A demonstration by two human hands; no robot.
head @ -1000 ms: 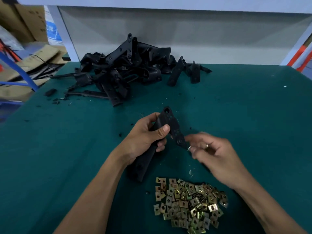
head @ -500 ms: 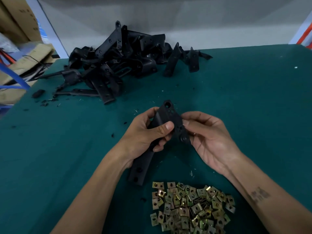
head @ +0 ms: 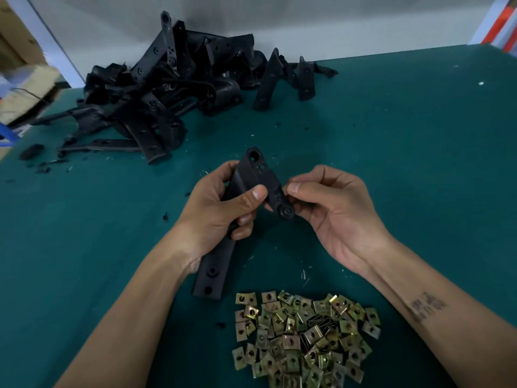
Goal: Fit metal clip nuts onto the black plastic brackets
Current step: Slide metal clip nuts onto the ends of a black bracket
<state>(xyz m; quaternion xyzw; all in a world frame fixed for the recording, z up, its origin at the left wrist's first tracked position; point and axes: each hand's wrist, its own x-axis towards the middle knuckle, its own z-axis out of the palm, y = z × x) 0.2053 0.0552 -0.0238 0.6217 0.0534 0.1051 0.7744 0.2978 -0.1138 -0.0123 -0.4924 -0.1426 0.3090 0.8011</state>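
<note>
A long black plastic bracket (head: 253, 175) is held above the green table, its holed top end pointing away from me. My left hand (head: 221, 211) is wrapped around its middle, thumb across the front. My right hand (head: 333, 208) pinches the bracket's short right arm near its round boss, thumb and fingertips closed on the edge. Whether a clip nut sits under those fingertips I cannot tell. The bracket's lower end (head: 208, 278) shows two holes below my left wrist. A heap of brass-coloured metal clip nuts (head: 305, 337) lies on the table near me.
A tangled pile of black brackets (head: 173, 88) lies at the back left of the green table (head: 405, 163). Black plastic crumbs (head: 42, 163) are scattered at the left edge. Cardboard boxes (head: 16, 51) stand beyond the left edge, a white wall at the back.
My right hand has turned palm up and moved from below the bracket onto its right arm. The bracket has tilted slightly. The camera has dipped and moved closer.
</note>
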